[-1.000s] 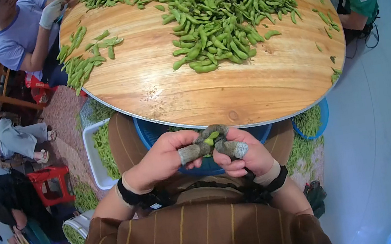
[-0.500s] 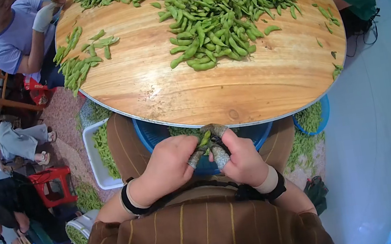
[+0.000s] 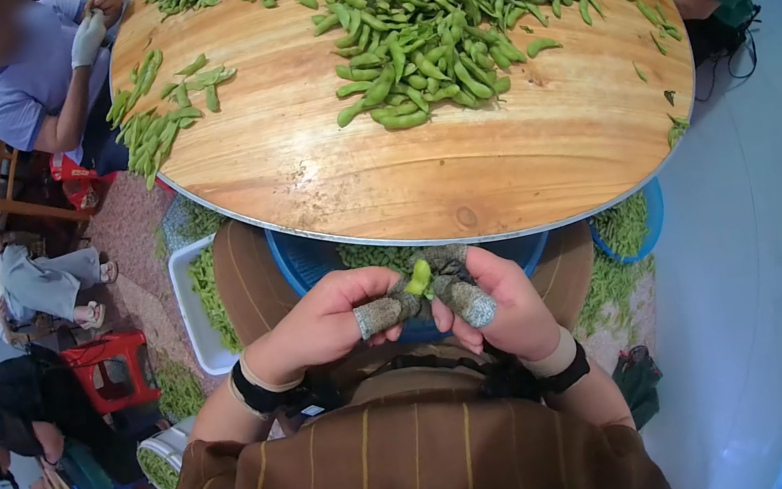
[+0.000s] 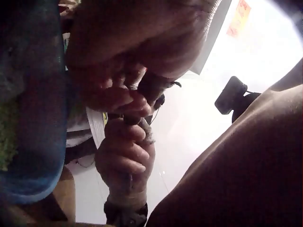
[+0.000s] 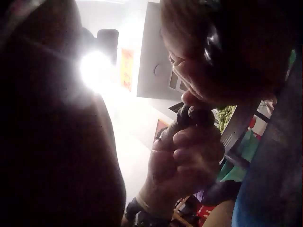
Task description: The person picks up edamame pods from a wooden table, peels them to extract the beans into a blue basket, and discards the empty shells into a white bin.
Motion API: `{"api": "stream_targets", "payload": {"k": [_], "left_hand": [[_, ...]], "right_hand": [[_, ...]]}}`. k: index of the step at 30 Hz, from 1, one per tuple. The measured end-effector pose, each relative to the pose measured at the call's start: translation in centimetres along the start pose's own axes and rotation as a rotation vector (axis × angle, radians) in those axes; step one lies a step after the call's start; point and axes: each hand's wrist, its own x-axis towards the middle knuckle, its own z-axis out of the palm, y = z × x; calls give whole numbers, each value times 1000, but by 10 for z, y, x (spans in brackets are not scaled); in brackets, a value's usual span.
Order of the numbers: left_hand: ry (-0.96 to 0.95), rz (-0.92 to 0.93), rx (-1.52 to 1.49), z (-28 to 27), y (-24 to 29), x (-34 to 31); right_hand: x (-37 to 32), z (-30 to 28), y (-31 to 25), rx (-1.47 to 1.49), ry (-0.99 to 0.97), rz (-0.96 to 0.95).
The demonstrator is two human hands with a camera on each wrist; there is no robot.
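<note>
In the head view a green edamame pod [image 3: 421, 278] sits between the thumbs and forefingers of both hands, just in front of the table's near edge. My left hand [image 3: 327, 323] pinches it from the left and my right hand [image 3: 506, 303] from the right. Grey, worn sleeves cover the thumbs and forefingers. In the left wrist view, the right hand [image 4: 125, 153] appears below with curled fingers, meeting the left hand's fingers. The right wrist view shows the left hand [image 5: 184, 156] likewise, its covered thumb against the right hand's fingertips; the pod is hidden there.
A round wooden table [image 3: 303, 197] bears a large heap of edamame pods [image 3: 439, 25] and a smaller pile [image 3: 157, 133]. Beneath the hands is a blue basin [image 3: 298, 263]; a white tub [image 3: 204, 313] and another blue basin [image 3: 647, 231] flank the lap. A person [image 3: 32, 75] sits at far left.
Both hands turned inward over the pod half a second ago, then rolled back apart, so the thumbs lie flatter and the pod shows more openly. The head view has shifted slightly.
</note>
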Motion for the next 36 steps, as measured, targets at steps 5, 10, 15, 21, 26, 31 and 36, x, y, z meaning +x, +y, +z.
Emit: {"api": "stream_targets", "payload": {"k": [5, 10, 15, 21, 26, 31, 36], "left_hand": [[30, 41, 85, 3, -6, 2], [-28, -91, 14, 0, -7, -1], [-170, -96, -314, -2, -22, 0], [-316, -73, -509, 3, -30, 4], [-47, 148, 20, 3, -31, 7], [65, 266, 498, 4, -11, 3], [57, 233, 480, 4, -15, 1]], "right_hand": [[0, 0, -3, -16, 3, -21], [0, -5, -12, -147, -31, 24], [-1, -8, -13, -120, -128, 28], [3, -10, 0, 316, -248, 216], [5, -9, 11, 181, -9, 128], [5, -4, 10, -8, 49, 63], [7, -12, 9, 32, -46, 71]]}}
